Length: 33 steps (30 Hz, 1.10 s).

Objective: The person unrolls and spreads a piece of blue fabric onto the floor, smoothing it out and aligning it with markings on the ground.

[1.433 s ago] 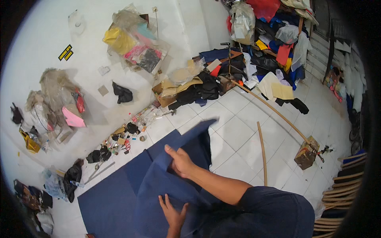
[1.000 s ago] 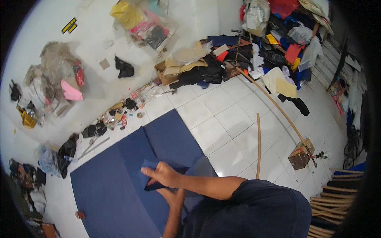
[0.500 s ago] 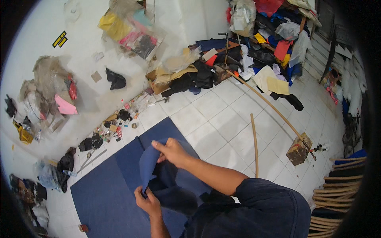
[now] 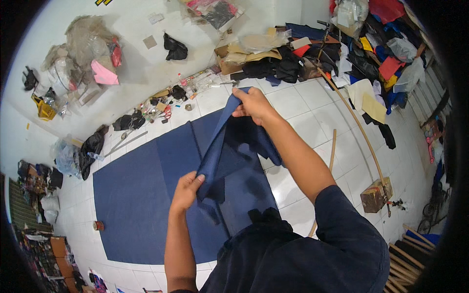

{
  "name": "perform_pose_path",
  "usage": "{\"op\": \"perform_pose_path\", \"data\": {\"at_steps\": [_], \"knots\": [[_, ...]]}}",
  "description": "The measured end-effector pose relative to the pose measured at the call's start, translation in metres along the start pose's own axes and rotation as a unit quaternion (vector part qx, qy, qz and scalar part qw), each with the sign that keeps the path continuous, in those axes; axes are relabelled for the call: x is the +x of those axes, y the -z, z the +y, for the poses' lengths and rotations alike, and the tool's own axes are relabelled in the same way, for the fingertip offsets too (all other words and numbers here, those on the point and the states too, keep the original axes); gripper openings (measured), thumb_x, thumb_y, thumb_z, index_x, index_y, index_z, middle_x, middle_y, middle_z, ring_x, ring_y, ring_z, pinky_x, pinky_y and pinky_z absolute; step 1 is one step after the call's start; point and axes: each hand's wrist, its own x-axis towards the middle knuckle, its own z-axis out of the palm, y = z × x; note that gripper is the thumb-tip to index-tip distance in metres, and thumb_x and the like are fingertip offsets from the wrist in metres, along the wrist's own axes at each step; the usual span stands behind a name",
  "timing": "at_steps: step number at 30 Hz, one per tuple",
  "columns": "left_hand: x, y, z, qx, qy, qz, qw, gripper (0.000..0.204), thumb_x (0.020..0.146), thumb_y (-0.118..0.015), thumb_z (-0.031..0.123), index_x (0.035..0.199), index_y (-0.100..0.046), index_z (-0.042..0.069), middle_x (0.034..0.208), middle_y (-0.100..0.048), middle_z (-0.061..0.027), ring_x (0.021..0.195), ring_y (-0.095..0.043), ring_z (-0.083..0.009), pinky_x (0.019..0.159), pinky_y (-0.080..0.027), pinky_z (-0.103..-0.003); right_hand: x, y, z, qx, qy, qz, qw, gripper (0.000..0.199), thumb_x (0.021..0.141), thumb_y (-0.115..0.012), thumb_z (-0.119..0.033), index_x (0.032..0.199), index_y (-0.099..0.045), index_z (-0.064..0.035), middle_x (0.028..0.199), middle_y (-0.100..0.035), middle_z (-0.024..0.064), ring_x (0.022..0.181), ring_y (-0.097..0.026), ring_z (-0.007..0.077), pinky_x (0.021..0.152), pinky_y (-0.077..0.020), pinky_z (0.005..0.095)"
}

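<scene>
A flat navy fabric sheet [image 4: 141, 195] covers the white tiled floor [image 4: 303, 117], bare tile open toward the right. Above it, a matte navy cloth strip [image 4: 220, 146], apparently folded, stretches between the right hand [image 4: 251, 103] and left hand [image 4: 187, 190], both pinching its ends.
</scene>
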Motion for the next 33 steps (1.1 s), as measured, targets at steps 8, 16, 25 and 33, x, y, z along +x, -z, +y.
{"op": "perform_pose_path", "data": {"at_steps": [8,16,25,33], "knots": [[0.012,0.025,0.026,-0.225,0.021,-0.063,0.972,0.029,0.102,-0.059,0.021,0.114,-0.066,-0.004,0.104,-0.073,-0.0092,0.089,-0.068,-0.0131,0.083,-0.054,-0.028,0.027,0.018,0.022,-0.002,-0.077,-0.028,0.997,0.056,0.103,-0.053,-0.031,0.125,-0.047,0.0202,0.097,-0.068,0.026,0.074,-0.074,0.0283,0.054,-0.0621,0.031],[0.008,0.024,0.038,-0.136,0.008,-0.103,0.985,0.029,0.094,-0.06,0.005,0.121,-0.064,-0.006,0.112,-0.072,-0.0084,0.095,-0.068,-0.0143,0.089,-0.053,-0.028,0.026,0.031,0.026,0.016,-0.086,-0.025,0.996,0.035,0.103,-0.052,-0.027,0.114,-0.056,0.0063,0.099,-0.069,0.0178,0.079,-0.072,0.026,0.064,-0.0613,0.0345],[-0.005,0.008,0.028,-0.008,-0.028,-0.045,0.999,0.031,0.093,-0.058,-0.004,0.123,-0.067,-0.001,0.11,-0.073,-0.0043,0.099,-0.066,-0.0123,0.09,-0.051,-0.027,0.029,0.054,0.044,0.106,0.008,-0.038,0.994,0.026,0.101,-0.062,-0.034,0.106,-0.058,-0.0082,0.095,-0.069,0.0072,0.077,-0.069,0.0172,0.072,-0.0585,0.0334],[-0.029,-0.025,0.009,0.366,-0.147,0.224,0.891,0.034,0.076,-0.071,0.0,0.109,-0.063,0.005,0.091,-0.06,-0.0135,0.086,-0.063,-0.0346,0.072,-0.051,-0.042,-0.002,0.039,0.037,0.311,0.076,-0.044,0.946,0.03,0.104,-0.056,-0.036,0.119,-0.054,-0.0101,0.109,-0.066,0.0062,0.102,-0.064,0.0242,0.094,-0.0503,0.0454]]}}
